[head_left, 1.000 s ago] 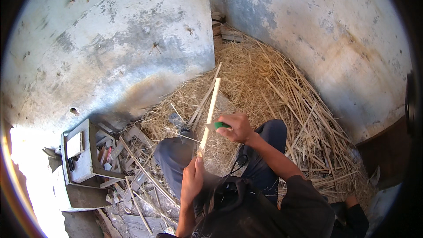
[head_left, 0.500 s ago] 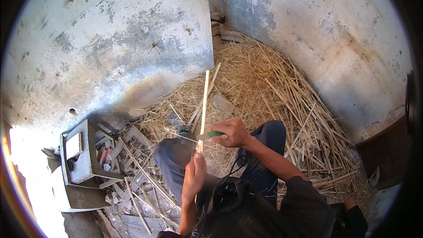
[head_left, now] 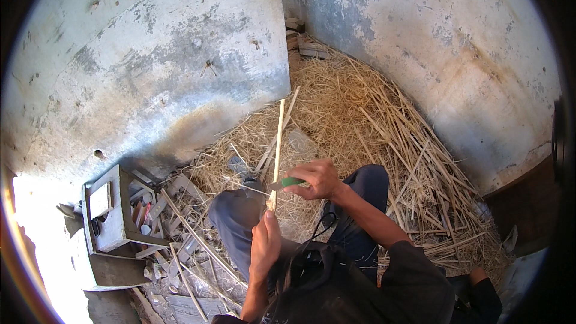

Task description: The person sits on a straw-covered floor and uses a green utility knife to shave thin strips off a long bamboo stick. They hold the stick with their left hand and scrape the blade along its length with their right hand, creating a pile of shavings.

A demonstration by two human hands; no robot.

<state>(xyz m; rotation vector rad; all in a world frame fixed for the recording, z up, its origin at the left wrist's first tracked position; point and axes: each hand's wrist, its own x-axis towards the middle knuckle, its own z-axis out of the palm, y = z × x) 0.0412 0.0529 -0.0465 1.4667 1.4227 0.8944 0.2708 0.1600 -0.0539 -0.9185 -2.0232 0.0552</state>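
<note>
A long pale strip of wood or bamboo (head_left: 279, 135) points away from me, its near end gripped in my left hand (head_left: 264, 246) with the thumb laid along it. My right hand (head_left: 319, 179) is closed round the green handle of a knife (head_left: 292, 182). The blade rests against the strip a little beyond my left thumb. Frayed slivers (head_left: 272, 201) stick out of the strip between the blade and the thumb. A thin pale sliver (head_left: 252, 188) extends leftward near the blade, over my left knee (head_left: 231, 213).
Shavings (head_left: 342, 102) are heaped across the floor ahead, with long strips (head_left: 417, 162) along the right wall. A worn wooden cabinet (head_left: 123, 228) stands at the left among wood scraps (head_left: 180, 258). Peeling walls (head_left: 180, 36) close in the far side. A dark-sleeved arm (head_left: 483, 294) shows at lower right.
The strip's far tip sits slightly lower in the picture, and my left hand has shifted slightly with it. The knife stays against the strip in my right hand.
</note>
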